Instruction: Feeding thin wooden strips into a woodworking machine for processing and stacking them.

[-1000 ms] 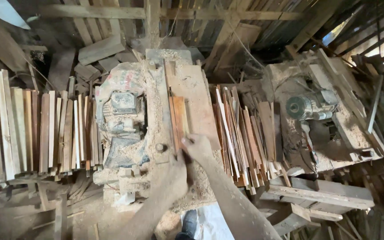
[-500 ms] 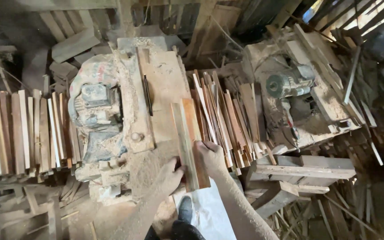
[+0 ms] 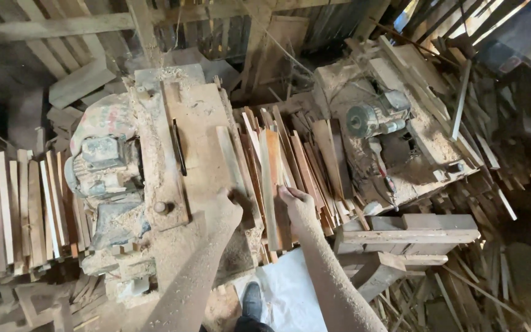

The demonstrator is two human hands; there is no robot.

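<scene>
Strips (image 3: 270, 184) of wood lie stacked just right of the saw table (image 3: 201, 129); my right hand (image 3: 295, 200) rests on the pile, fingers curled on one strip's end. Left hand (image 3: 225, 209) lies on the sawdusty table edge; can't tell its grip. Blade slot (image 3: 178, 147) ahead, motor (image 3: 102, 163) to the left w/ more slats (image 3: 19, 209) beyond. Second machine (image 3: 388, 129) far right, scrap all round.

Dim plank-walled shed (image 3: 62, 24), scrap-littered floor (image 3: 480, 289)

Both my forearms reach forward, dusted with sawdust. My left hand (image 3: 227, 209) lies palm down, fingers curled. My right hand (image 3: 294, 200) is beside it, fingers bent in a grip.
</scene>
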